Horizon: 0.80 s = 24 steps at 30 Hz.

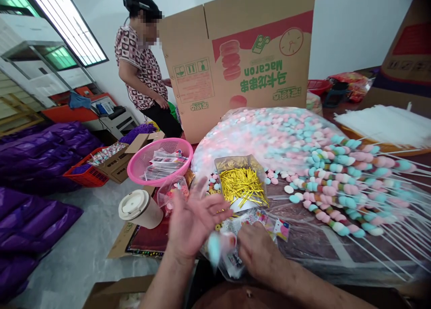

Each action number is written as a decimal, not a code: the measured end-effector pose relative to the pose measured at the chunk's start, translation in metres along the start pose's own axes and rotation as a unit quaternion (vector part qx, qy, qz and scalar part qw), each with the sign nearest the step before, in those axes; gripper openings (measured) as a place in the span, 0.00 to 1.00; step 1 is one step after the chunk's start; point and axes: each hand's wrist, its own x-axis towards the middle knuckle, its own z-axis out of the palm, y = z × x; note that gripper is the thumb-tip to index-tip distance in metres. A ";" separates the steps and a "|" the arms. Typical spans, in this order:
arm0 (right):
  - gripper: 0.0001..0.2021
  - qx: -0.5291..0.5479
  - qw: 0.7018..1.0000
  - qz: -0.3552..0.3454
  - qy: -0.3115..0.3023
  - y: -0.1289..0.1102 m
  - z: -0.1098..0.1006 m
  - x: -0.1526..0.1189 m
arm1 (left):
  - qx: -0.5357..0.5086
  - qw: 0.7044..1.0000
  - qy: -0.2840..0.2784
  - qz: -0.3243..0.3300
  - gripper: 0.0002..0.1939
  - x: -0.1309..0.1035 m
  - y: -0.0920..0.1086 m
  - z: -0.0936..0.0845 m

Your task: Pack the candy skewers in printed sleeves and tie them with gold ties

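Note:
Palm up with its fingers spread, my left hand (195, 221) holds nothing, beside the bag of pink pieces. My right hand (257, 246) is closed, its fingers curled over printed clear wrappers (282, 229) at the table's near edge; what they grip is hidden. Between the hands is a blurred blue and pink candy piece (215, 248). Gold twist ties (241, 185) fill an open container just beyond the hands. Skewers of pastel candies (340, 196) lie to the right, beside a large heap of loose candies (262, 134) on clear plastic.
A lidded cup (143, 210) and a pink basket (158, 183) of wrapped sticks stand left. Behind the heap rises a large cardboard box (242, 53); a person (143, 71) stands beside it. White sticks (387, 125) are at the right, purple bags (30, 228) on the far left.

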 end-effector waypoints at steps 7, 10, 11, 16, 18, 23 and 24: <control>0.12 0.363 0.893 0.254 -0.083 -0.026 -0.010 0.012 | 0.060 0.990 -0.109 -0.072 0.40 -0.010 -0.017 0.004; 0.12 0.475 0.806 0.342 -0.088 -0.030 -0.003 0.014 | 0.036 0.999 -0.033 0.023 0.36 -0.004 -0.031 0.005; 0.12 0.492 0.784 0.370 -0.080 -0.029 -0.002 0.014 | 0.060 0.997 0.019 0.046 0.32 -0.003 -0.033 0.005; 0.12 0.314 0.919 0.236 -0.025 -0.029 -0.005 0.011 | 0.185 0.980 0.042 -0.051 0.21 -0.006 -0.046 0.002; 0.11 0.191 0.969 0.157 -0.030 -0.028 -0.009 0.008 | 0.206 0.976 -0.018 -0.065 0.19 -0.008 -0.047 0.003; 0.13 0.013 0.986 0.109 -0.128 0.000 -0.044 -0.003 | 0.431 0.889 -0.144 -0.065 0.18 -0.006 -0.034 0.002; 0.14 -0.025 0.986 0.125 -0.104 0.007 -0.055 -0.004 | 0.500 0.851 -0.154 -0.037 0.18 -0.003 -0.033 0.004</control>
